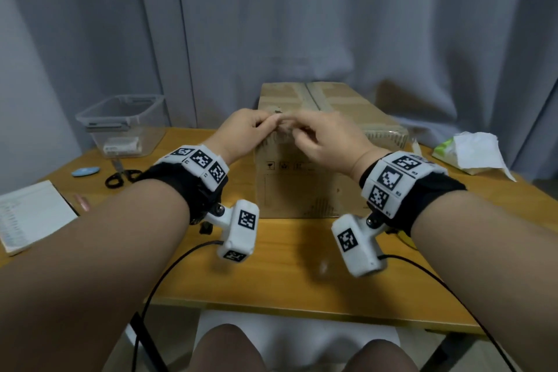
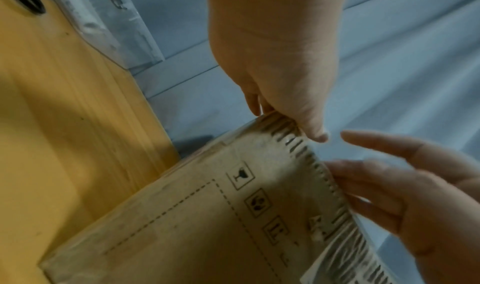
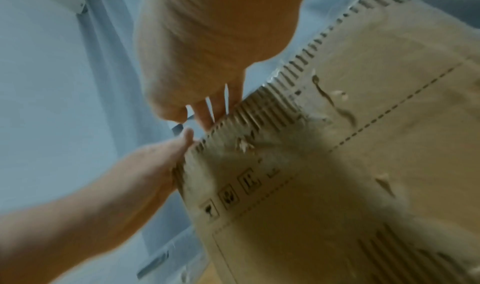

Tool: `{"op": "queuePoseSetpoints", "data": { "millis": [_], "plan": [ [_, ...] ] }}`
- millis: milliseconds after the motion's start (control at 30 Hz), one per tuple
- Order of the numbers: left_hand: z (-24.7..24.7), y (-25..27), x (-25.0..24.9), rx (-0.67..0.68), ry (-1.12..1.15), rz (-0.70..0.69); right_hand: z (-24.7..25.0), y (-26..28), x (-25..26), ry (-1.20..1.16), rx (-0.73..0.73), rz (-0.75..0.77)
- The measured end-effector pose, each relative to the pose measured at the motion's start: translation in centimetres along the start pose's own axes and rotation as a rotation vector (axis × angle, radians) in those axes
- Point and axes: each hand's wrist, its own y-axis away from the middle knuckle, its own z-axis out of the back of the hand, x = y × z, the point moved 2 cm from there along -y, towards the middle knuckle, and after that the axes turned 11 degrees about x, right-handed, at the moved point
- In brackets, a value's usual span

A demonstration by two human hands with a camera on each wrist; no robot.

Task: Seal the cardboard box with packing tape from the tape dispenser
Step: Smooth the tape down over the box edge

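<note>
The cardboard box (image 1: 311, 190) stands on the wooden table (image 1: 287, 275), with old clear tape along its top seam. Both hands meet at its front top edge. My left hand (image 1: 250, 127) has its fingers curled, and the thumb (image 2: 318, 135) and a fingertip pinch a small dark end of tape (image 1: 277, 112) at that edge. My right hand (image 1: 320, 133) reaches in from the right. Its fingers (image 2: 369, 177) are loosely extended and touch the corrugated edge (image 3: 259, 112). No tape dispenser is in view.
A clear plastic bin (image 1: 120, 121) sits at the back left, with scissors (image 1: 120, 177), a blue oval object (image 1: 85, 171) and a notebook (image 1: 33, 214) in front of it. A tissue pack (image 1: 471, 151) lies at the right. Grey curtains hang behind, and cables trail off the front edge.
</note>
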Motion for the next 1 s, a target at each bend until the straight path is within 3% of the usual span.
{"op": "queuePoseSetpoints", "data": {
  "millis": [100,233,1000],
  "plan": [
    [-0.2,0.1,0.4,-0.011,0.040,-0.009,0.4,-1.3,-1.4,0.070,0.021,-0.201],
    [0.1,0.1,0.6,0.050,-0.030,-0.009,-0.7,-1.8,-2.3,0.172,0.309,-0.406],
    [0.5,0.9,1.1,0.150,-0.246,-0.080,-1.4,-0.7,-1.4,0.224,0.296,-0.394]
  ]
}}
